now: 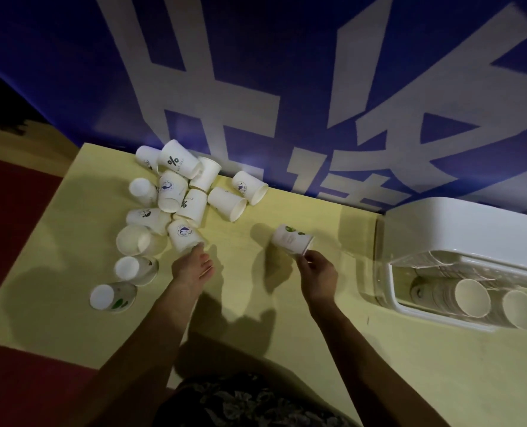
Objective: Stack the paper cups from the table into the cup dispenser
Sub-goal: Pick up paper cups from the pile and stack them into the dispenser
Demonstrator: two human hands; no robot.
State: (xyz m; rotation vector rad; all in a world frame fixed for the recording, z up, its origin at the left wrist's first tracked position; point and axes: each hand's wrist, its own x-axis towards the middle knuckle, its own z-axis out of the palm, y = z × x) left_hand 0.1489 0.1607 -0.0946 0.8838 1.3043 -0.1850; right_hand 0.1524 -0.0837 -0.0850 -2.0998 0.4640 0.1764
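Right hand (317, 274), centre of the frame, pinches a paper cup (291, 238) by its rim, fingers curled on it; the cup is tilted, smooth white with green leaf marks, lifted just off the table (287, 334). Left hand (193, 268), left of centre, reaches with fingers straight and together, fingertips touching the rim of a cup with a round blue logo (184, 235) and gripping nothing. That cup lies at the near edge of the pile (179, 195) in the upper left: tapered white cups tumbled on their sides against each other, some printed with a percent sign, some with blue emblems. Three more stand upside down, flat bottoms up, at the lower left of the pile (114, 295). The table is pale yellow, matte, faint wood grain. At the right edge sits the dispenser (459, 229), a rounded glossy white box with a clear window, two rows of nested cups (472, 298) showing inside, mouths facing out. Behind, a blue banner (287, 72) with big white strokes. Dark patterned clothing fills bottom centre.
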